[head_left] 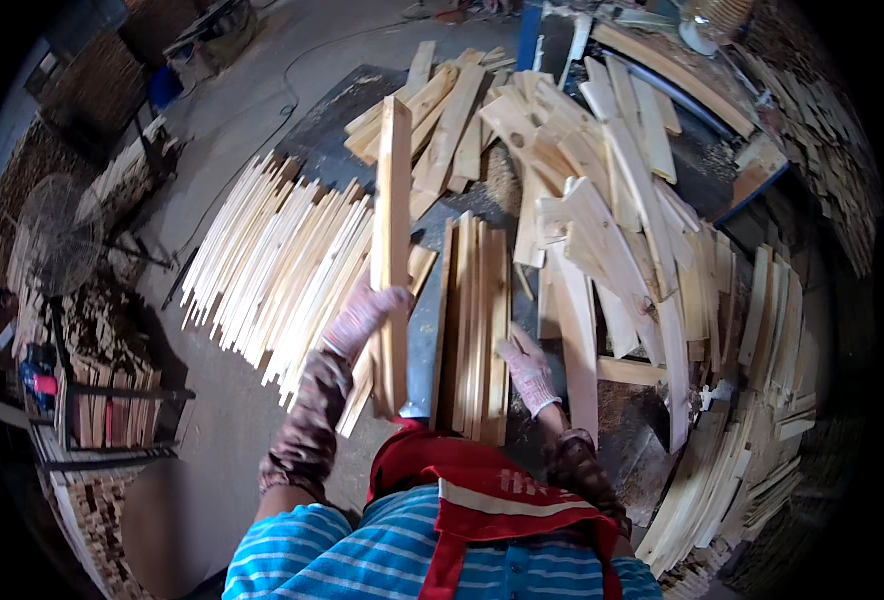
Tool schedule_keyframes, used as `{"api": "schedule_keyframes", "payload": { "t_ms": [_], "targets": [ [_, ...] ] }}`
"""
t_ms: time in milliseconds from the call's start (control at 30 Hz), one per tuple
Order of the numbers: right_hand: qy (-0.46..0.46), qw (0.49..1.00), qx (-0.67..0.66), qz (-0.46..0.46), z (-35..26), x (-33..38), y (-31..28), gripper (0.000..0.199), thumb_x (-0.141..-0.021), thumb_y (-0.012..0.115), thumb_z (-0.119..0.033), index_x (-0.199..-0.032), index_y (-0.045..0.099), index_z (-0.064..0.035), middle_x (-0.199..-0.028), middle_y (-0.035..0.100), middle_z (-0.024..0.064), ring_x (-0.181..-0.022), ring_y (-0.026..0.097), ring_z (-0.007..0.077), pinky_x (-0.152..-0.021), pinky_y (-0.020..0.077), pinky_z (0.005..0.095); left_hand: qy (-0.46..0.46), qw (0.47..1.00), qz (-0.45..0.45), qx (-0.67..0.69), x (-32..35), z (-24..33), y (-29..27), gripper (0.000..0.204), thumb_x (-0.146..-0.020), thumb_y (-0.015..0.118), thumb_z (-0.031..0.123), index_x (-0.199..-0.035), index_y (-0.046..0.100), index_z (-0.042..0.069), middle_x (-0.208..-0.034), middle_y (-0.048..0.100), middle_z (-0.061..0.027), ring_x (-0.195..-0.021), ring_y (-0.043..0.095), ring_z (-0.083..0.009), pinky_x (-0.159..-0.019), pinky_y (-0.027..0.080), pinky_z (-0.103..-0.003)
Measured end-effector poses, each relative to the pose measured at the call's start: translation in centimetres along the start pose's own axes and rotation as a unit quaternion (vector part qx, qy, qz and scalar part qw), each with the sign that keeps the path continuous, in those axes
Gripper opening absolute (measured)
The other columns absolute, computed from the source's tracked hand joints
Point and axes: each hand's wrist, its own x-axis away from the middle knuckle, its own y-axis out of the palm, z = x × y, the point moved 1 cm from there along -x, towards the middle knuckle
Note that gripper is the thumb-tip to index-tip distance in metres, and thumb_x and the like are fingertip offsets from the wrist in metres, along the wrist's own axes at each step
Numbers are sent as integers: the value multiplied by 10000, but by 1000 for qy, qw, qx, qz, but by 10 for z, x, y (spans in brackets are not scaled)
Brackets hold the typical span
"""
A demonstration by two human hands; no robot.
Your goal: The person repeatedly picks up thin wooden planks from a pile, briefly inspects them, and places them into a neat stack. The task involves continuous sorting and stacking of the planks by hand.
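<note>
My left hand (367, 315), in a pale knitted glove, is closed round a long wooden board (392, 200). That board is lifted, with its length pointing away from me. In front of me a stack of narrow boards (477, 320) stands on edge on the dark tabletop (424, 345). At its right side rests my right hand (528, 372), also gloved, with the fingers stretched out and nothing gripped in them. A wide row of thin pale boards (277, 265) lies side by side to the left of the held board.
Loose boards (572, 150) lie in a jumbled heap across the far and right parts of the table. Further stacks of boards (707, 480) stand at the right. On the left are a fan (60, 235) and a metal rack (122, 393) holding wood pieces. A cable (287, 95) crosses the floor.
</note>
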Motion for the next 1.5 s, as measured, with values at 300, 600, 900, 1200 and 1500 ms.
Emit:
{"api": "schedule_keyframes", "payload": {
  "t_ms": [300,600,900,1200,1500],
  "targets": [
    [162,976,143,13,151,27,-10,381,-887,693,-368,-1053,685,-25,-825,617,9,-679,531,136,-643,461,330,-37,997,41,-55,11,-160,-95,581,-767,699,27,-1333,568,25,-1012,699,-76,-921,659,-193,-854,530,-338],
    [298,938,-173,-48,128,32,11,239,-926,706,-271,-1055,690,-71,-947,712,59,-798,693,217,-707,571,358,-215,957,140,-136,-2,-144,26,997,-684,759,133,-1561,297,32,-1343,594,-258,-1252,570,-363,-1052,443,-382],
    [180,938,274,-112,64,26,33,189,-930,651,-212,-945,708,-32,-837,653,25,-767,552,124,-688,458,309,-281,911,141,-266,-9,-174,26,951,-723,765,248,-1539,302,90,-1603,213,-275,-1386,410,-474,-1139,394,-451],
    [121,981,2,-151,107,45,21,408,-953,677,-190,-1322,634,-24,-1186,681,20,-1055,585,106,-938,473,265,-139,899,167,-380,-16,-182,7,962,-723,791,328,-1531,338,67,-1506,410,-285,-1335,489,-428,-1116,414,-442],
    [-8,960,274,-65,103,86,-17,622,-921,628,-393,-1423,513,-43,-1359,586,206,-1257,550,360,-1084,420,409,-45,830,148,-536,4,-162,-7,774,-725,661,41,-1452,397,67,-1471,432,-242,-1265,509,-468,-1057,453,-481]
  ]
}}
